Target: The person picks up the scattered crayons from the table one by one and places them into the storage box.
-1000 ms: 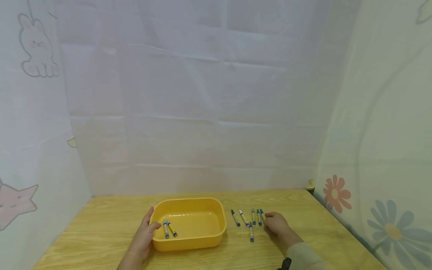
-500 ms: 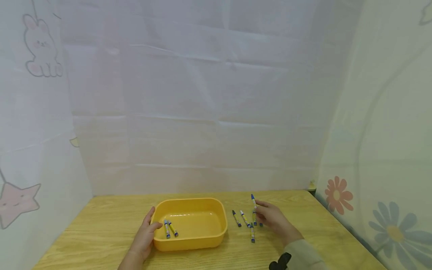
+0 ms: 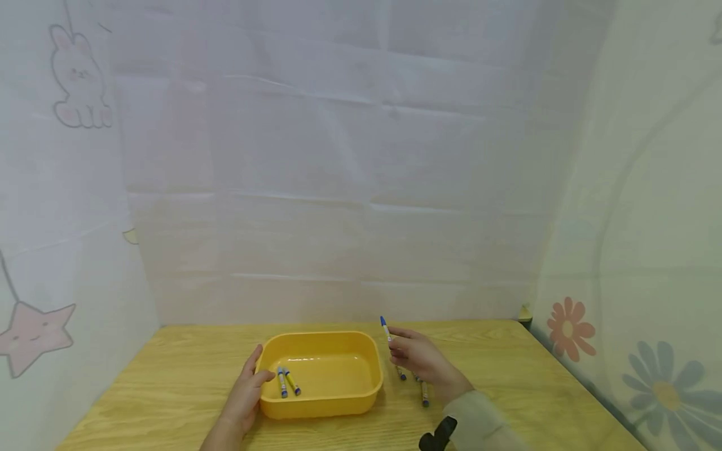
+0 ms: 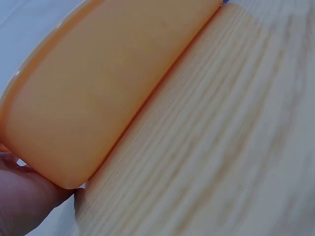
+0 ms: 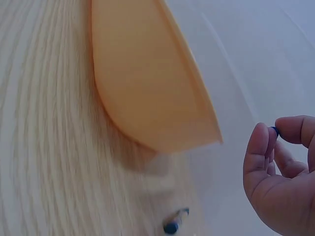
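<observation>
In the head view, the right hand [image 3: 424,357] pinches a blue-tipped crayon [image 3: 385,326] between thumb and fingers, tip upward, just beyond the right rim of a yellow tub [image 3: 321,408]. The left hand [image 3: 242,398] grips the tub's left side, thumb over the rim, fingers along the outer wall. Two crayons [image 3: 283,383] lie side by side inside the tub, near that thumb. Other crayons [image 3: 425,396] lie on the wooden bench [image 3: 169,394] below the right hand, partly hidden by it, so their number cannot be told. In the left wrist view, the tub's outer wall stands on the bench; the left hand touches its lower corner, its fingers mostly out of sight. In the right wrist view, the right thumb and fingers close on the crayon's dark blue end, apart from the tub; a blurred crayon lies on the bench near the tub's end.
</observation>
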Tool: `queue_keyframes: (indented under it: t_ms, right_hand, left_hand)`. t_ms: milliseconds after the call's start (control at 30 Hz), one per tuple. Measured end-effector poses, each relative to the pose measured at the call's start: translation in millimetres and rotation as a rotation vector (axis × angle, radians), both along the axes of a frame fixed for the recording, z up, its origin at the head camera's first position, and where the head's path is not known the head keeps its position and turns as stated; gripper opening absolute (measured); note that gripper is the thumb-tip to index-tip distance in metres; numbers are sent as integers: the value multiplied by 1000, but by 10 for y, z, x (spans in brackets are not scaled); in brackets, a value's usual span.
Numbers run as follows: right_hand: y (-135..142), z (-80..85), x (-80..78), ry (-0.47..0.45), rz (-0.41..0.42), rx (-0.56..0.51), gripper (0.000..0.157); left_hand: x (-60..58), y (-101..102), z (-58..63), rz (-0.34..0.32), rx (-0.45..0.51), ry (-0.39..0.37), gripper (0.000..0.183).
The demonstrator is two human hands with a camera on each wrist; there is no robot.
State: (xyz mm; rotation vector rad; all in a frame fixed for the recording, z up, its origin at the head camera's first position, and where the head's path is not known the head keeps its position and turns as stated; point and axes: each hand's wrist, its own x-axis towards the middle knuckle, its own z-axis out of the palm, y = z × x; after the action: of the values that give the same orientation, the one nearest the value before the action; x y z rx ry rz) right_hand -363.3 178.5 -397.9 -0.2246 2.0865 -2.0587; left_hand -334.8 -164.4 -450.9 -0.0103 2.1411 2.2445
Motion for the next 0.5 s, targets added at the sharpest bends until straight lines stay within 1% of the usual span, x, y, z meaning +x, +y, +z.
queue_keyframes:
  t_ms: [267, 500]
  right_hand:
    - [-420, 31, -38, -11, 5, -6, 54]
    - [-822, 21, -6, -29, 24, 5, 51]
  left_hand:
    - [0, -12, -1, -6, 13, 1, 79]
    - [-7, -16, -10, -4, 8, -1, 79]
